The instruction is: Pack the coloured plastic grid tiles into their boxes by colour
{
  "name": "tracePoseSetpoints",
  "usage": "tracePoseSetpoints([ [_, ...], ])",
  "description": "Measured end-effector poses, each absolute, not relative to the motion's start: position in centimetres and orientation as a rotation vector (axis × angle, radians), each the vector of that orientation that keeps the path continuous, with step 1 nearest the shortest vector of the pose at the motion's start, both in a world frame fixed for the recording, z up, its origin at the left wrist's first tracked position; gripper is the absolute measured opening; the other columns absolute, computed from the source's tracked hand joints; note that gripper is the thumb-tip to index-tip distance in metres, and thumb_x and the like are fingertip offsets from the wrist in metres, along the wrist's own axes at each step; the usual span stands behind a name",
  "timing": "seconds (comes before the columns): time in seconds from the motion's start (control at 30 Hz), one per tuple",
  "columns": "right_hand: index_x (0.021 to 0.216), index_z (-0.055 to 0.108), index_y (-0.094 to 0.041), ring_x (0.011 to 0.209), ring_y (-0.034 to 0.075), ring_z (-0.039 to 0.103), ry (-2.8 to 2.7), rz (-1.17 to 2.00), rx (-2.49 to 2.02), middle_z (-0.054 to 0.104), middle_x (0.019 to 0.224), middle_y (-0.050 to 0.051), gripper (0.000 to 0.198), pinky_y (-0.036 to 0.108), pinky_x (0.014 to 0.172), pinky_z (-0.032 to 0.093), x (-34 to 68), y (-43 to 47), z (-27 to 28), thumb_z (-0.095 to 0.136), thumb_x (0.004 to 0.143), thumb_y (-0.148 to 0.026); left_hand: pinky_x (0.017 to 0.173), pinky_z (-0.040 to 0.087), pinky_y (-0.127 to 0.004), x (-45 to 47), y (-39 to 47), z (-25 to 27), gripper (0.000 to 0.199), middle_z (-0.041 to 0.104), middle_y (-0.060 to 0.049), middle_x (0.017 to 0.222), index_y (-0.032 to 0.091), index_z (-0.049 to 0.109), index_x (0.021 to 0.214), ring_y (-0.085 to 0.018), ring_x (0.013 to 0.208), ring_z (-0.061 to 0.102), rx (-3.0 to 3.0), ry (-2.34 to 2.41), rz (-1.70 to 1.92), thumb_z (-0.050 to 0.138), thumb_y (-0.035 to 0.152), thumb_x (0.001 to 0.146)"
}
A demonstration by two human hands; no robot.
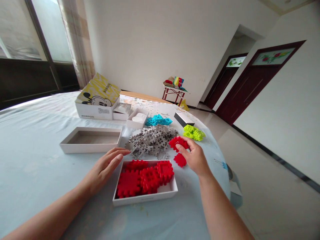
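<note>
Between thumb and fingers, my right hand pinches a red interlocking plastic tile above the table. Just below it, another red tile lies on the cloth. My left hand is empty, its fingers stretched out beside the upper left corner of a white box. Inside that box lie several red tiles, some overlapping. A heap of grey tiles spreads behind the box, close to my left fingertips.
Left of the heap stands an open white box. Behind are a yellow-and-white box, small white boxes, blue tiles, a black-and-white box and lime green tiles. The round table's edge curves along the right.
</note>
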State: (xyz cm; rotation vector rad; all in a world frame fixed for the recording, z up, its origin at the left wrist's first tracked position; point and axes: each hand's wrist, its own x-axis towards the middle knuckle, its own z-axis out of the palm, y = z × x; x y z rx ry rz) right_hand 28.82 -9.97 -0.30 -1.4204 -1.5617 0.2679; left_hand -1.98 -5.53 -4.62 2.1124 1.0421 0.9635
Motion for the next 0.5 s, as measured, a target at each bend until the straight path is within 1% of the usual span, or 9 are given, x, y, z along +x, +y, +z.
tracePoseSetpoints([
  [0.07,0.111,0.058,-0.022,0.096,0.018,0.061,-1.764,0.36,-1.305,0.065,0.106,0.005,0.033,0.031,0.085,0.046,25.9,-10.2,1.1,0.058,0.08,-0.033,0.096,0.038,-0.028,-1.9,-5.6,-4.6,0.035,0.06,-0.003,0.114,0.024,0.061,0.107,-0.019,0.108,0.053,2.116,1.035,0.955,0.035,0.04,0.09],
  [0.13,0.111,0.058,-0.024,0.092,0.016,0.061,-1.956,0.416,-1.224,0.066,0.103,0.003,0.032,0.03,0.084,0.046,23.5,-10.2,2.0,0.059,0.08,-0.03,0.096,0.039,-0.029,-1.9,-5.6,-4.5,0.035,0.061,-0.004,0.113,0.024,0.062,0.106,-0.02,0.108,0.054,2.123,1.03,0.955,0.035,0.039,0.09],
  [0.27,0.108,0.06,-0.025,0.091,0.015,0.06,-2.239,0.483,-1.122,0.067,0.101,0.002,0.027,0.029,0.085,0.045,20.6,-9.6,2.3,0.059,0.081,-0.025,0.093,0.041,-0.029,-1.9,-5.8,-4.2,0.035,0.062,-0.004,0.111,0.024,0.063,0.103,-0.02,0.105,0.056,2.134,1.023,0.966,0.035,0.038,0.09],
  [0.5,0.108,0.06,-0.024,0.093,0.014,0.059,-2.314,0.485,-1.12,0.066,0.103,0.003,0.026,0.029,0.087,0.043,19.5,-9.2,1.9,0.058,0.082,-0.023,0.092,0.042,-0.027,-2.0,-6.0,-3.7,0.036,0.064,-0.003,0.108,0.023,0.064,0.103,-0.019,0.104,0.056,2.135,1.01,0.971,0.033,0.037,0.09],
])
